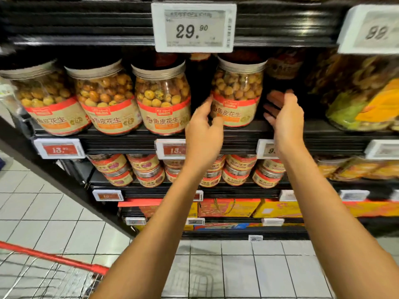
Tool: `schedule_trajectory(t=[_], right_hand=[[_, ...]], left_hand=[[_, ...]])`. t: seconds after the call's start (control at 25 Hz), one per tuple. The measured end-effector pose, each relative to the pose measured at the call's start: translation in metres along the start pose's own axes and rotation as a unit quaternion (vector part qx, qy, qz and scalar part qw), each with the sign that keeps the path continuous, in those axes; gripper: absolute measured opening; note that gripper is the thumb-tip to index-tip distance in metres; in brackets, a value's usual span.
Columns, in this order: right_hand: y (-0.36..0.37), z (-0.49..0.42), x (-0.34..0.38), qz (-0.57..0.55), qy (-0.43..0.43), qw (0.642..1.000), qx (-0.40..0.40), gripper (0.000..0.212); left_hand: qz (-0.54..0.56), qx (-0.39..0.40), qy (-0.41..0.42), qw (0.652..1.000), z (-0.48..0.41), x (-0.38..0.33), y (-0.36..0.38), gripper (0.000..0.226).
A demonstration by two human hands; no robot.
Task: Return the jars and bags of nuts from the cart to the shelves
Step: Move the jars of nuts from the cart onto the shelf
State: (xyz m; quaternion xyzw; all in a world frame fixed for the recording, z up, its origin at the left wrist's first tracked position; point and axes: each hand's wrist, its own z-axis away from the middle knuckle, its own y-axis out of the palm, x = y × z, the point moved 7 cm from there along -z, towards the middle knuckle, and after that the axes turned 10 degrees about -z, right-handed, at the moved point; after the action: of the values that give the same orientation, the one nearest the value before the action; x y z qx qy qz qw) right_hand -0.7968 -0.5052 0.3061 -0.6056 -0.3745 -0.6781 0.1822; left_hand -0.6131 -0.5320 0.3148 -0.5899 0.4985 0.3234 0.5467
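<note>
Here, both hands' grip spread: left hand touching the jar, right hand beside, gaps either side.

Both arms raised to the shelf. Left hand open, fingers touching the left side of a nut jar; right hand open, just beside its right. Red-rimmed cart at lower left.

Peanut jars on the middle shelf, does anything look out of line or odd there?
The fourth peanut jar, between the left hand and right hand, sits apart from the three jars to its left, with a dark gap beside it. It stands upright. Nothing looks spilled or damaged.
</note>
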Motion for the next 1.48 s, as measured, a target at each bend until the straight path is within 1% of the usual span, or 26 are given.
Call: schedule_trajectory(t=[0.08, 0.24, 0.32, 0.48, 0.52, 0.6, 0.64, 0.68, 0.76, 0.8, 0.84, 0.88, 0.92, 0.96, 1.04, 1.12, 1.2, 1.28, 1.32, 1.4, 1.48], right_hand=[[0.013, -0.009, -0.007, 0.004, 0.040, 0.998, 0.051, 0.046], [0.020, -0.009, -0.014, 0.063, 0.039, 0.995, 0.067, 0.056], [0.029, 0.002, -0.016, 0.056, 0.048, 0.993, 0.091, 0.060], [0.049, 0.018, -0.019, 0.034, 0.043, 0.989, 0.139, 0.043], [0.051, 0.019, -0.020, 0.034, 0.046, 0.988, 0.144, 0.043], [0.050, 0.020, -0.019, 0.043, 0.062, 0.985, 0.152, 0.050], [0.049, 0.024, -0.016, 0.046, 0.057, 0.986, 0.152, 0.051], [0.043, 0.029, -0.010, 0.049, 0.033, 0.989, 0.134, 0.048], [0.031, 0.053, 0.001, 0.056, -0.055, 0.994, 0.072, 0.036], [0.032, 0.075, 0.000, 0.047, -0.082, 0.993, 0.078, 0.030], [0.040, 0.102, -0.007, 0.033, -0.080, 0.988, 0.126, 0.026], [0.054, 0.134, -0.021, 0.023, -0.049, 0.976, 0.210, 0.023], [0.070, 0.173, -0.039, 0.022, 0.001, 0.952, 0.305, 0.022], [0.084, 0.216, -0.057, 0.026, 0.051, 0.919, 0.391, 0.022], [0.102, 0.289, -0.083, 0.030, 0.124, 0.854, 0.505, 0.027], [0.120, 0.368, -0.104, 0.038, 0.180, 0.781, 0.597, 0.028], [0.131, 0.446, -0.123, 0.052, 0.224, 0.711, 0.664, 0.027], [0.143, 0.517, -0.141, 0.075, 0.245, 0.647, 0.718, 0.025], [0.151, 0.545, -0.153, 0.095, 0.248, 0.621, 0.737, 0.025], [0.170, 0.594, -0.183, 0.152, 0.250, 0.584, 0.758, 0.027], [0.190, 0.639, -0.226, 0.230, 0.267, 0.552, 0.756, 0.032]], left_hand=[[-0.003, -0.011, -0.014, 1.000, -0.012, 0.000, 0.010, 0.054], [0.029, -0.011, 0.004, 1.000, 0.000, 0.008, 0.010, 0.055], [0.013, -0.017, 0.014, 1.000, 0.010, 0.012, 0.001, 0.056], [0.018, -0.048, -0.012, 0.999, 0.017, 0.019, -0.020, 0.052], [0.022, -0.052, -0.017, 0.998, 0.018, 0.018, -0.023, 0.050], [0.021, -0.075, -0.032, 0.996, 0.021, 0.013, -0.028, 0.044], [0.014, -0.095, -0.040, 0.995, 0.026, 0.012, -0.032, 0.042], [0.006, -0.112, -0.047, 0.993, 0.034, 0.013, -0.036, 0.039], [0.015, -0.141, -0.067, 0.988, 0.058, 0.021, -0.050, 0.034], [0.044, -0.161, -0.090, 0.982, 0.076, 0.030, -0.061, 0.030], [0.083, -0.189, -0.114, 0.972, 0.098, 0.040, -0.075, 0.027], [0.125, -0.226, -0.139, 0.956, 0.126, 0.051, -0.093, 0.025], [0.156, -0.268, -0.165, 0.936, 0.160, 0.064, -0.112, 0.025], [0.171, -0.311, -0.192, 0.915, 0.200, 0.077, -0.133, 0.025], [0.181, -0.387, -0.237, 0.873, 0.279, 0.100, -0.169, 0.027], [0.179, -0.479, -0.272, 0.815, 0.369, 0.118, -0.211, 0.029], [0.173, -0.539, -0.301, 0.767, 0.450, 0.131, -0.248, 0.028], [0.169, -0.578, -0.312, 0.735, 0.517, 0.141, -0.289, 0.024], [0.165, -0.592, -0.317, 0.723, 0.545, 0.147, -0.310, 0.022], [0.157, -0.614, -0.341, 0.694, 0.598, 0.166, -0.361, 0.021], [0.146, -0.612, -0.398, 0.668, 0.648, 0.194, -0.416, 0.022]])
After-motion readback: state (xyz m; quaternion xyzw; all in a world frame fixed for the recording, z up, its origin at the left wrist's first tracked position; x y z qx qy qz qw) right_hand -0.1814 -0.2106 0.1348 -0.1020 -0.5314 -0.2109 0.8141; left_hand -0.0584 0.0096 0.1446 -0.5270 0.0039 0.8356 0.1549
